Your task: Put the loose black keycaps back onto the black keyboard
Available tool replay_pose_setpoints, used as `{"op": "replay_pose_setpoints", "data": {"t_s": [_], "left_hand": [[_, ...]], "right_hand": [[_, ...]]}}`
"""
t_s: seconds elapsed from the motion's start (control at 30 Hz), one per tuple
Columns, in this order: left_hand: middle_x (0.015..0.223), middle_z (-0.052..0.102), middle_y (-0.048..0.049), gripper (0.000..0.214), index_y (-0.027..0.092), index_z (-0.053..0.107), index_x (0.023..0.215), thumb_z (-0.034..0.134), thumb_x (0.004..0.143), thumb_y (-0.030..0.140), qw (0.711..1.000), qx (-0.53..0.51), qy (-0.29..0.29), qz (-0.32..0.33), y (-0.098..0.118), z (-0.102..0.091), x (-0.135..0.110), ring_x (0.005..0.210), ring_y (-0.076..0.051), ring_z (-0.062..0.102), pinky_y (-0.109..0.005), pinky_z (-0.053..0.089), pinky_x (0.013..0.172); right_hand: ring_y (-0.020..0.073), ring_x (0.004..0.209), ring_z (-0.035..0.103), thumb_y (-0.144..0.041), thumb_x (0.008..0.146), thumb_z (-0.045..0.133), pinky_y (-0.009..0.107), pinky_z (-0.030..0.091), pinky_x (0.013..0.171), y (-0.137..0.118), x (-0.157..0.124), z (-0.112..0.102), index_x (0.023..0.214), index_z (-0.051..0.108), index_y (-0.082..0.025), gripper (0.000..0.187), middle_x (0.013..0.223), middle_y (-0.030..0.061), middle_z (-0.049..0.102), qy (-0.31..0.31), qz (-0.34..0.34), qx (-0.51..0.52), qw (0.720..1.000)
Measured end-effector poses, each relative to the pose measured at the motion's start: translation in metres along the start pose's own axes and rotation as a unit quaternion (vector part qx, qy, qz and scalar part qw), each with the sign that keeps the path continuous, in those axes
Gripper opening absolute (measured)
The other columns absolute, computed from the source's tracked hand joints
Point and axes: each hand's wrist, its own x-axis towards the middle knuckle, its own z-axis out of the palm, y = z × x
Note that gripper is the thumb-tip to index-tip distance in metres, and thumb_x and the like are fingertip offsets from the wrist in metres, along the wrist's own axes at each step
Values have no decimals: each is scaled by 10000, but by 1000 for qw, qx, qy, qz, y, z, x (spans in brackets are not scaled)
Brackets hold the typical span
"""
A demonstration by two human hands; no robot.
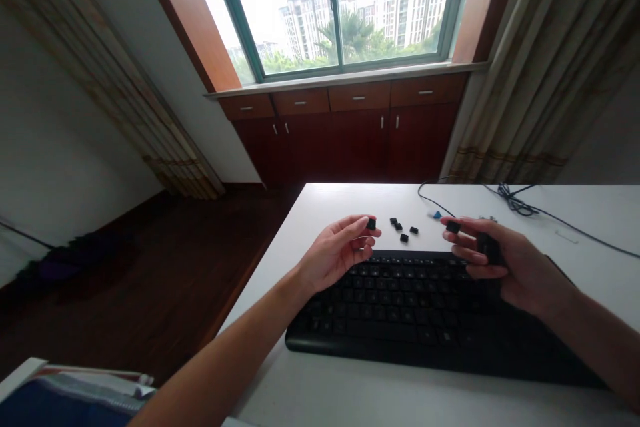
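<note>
A black keycap point(371, 223) is pinched between the thumb and forefinger of my left hand point(333, 253), over the keyboard's far left edge. My right hand point(510, 260) is raised above the keyboard's right side. Its fingertips grip another black keycap point(453, 227), and a larger dark piece point(489, 249) sits against the fingers nearer the palm; its kind is unclear. Under both hands lies a black keyboard point(385, 330), partly covered by my right hand and forearm. Several loose keycaps point(404, 238) are scattered on the table just beyond it.
The white table point(340, 380) has its left edge beside my left forearm. A small blue-tipped item point(437, 215), a black cable point(517, 203) and a thin bent wire point(566, 237) lie toward the back right. Wooden cabinets point(355, 140) stand beneath the window.
</note>
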Motion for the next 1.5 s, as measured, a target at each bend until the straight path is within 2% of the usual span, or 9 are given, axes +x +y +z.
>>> {"op": "replay_pose_setpoints", "data": {"t_s": [0.13,0.33,0.47,0.6,0.73,1.0,1.13,1.37,1.5], "left_hand": [[980,729,-137,202,98,719,1073,703,932,242,999,35,14,-10,-4,6,6,772,-84,670,-175,580,736],[1087,733,-139,336,123,688,1228,724,921,256,993,116,4,25,-11,12,-1,836,-75,676,-175,573,823],[1153,727,-107,286,152,717,1172,746,899,232,988,147,-3,37,-13,10,-8,868,-74,687,-168,569,844],[1121,738,-72,286,170,726,1105,807,831,186,985,167,10,37,-16,6,-11,924,-103,706,-173,571,854],[1092,737,-64,377,173,701,1166,819,809,162,978,206,-7,22,-18,6,-14,959,-123,715,-189,566,895],[1061,726,-71,277,151,732,1071,811,807,175,958,283,-50,24,-24,12,-19,962,-129,701,-190,568,867],[1076,718,-66,264,164,735,1063,808,810,172,956,286,-58,26,-26,13,-19,953,-115,688,-179,557,858],[1019,724,-56,263,152,726,1066,804,817,178,958,281,-43,40,-25,13,-19,908,-98,687,-165,550,832],[979,727,-57,287,138,720,1078,810,813,199,959,280,-32,24,-26,14,-19,865,-93,682,-163,549,805]], "right_hand": [[9,508,363,-262,852,722,78,314,308,1,1,2,1105,711,-87,308,852,31,575,-5,12,0,1000],[8,519,368,-273,854,708,78,320,313,2,0,2,1142,706,-75,349,890,36,570,-17,9,-4,1000],[4,524,367,-264,859,709,73,319,316,1,-1,1,1166,701,-79,359,921,43,573,-30,5,-8,1000],[-2,533,359,-252,845,752,58,323,330,-2,0,0,1128,721,-103,321,914,32,569,-24,-25,-34,999],[-5,533,351,-304,855,758,54,309,330,-6,3,-4,1035,748,-136,247,941,30,571,7,-52,-44,998],[24,585,379,-400,844,764,68,311,361,-5,3,-7,1129,737,-171,366,1051,67,617,-3,-86,-174,981],[35,578,389,-389,840,763,77,320,362,-3,3,-7,1196,712,-202,406,1058,73,631,-16,-74,-181,981],[32,552,382,-337,838,757,79,312,353,-4,2,-3,1123,739,-193,320,1009,66,641,-6,-61,-171,983],[26,556,382,-397,815,785,80,311,355,-2,4,-5,1126,745,-181,381,1035,73,654,14,-62,-200,978]]}}
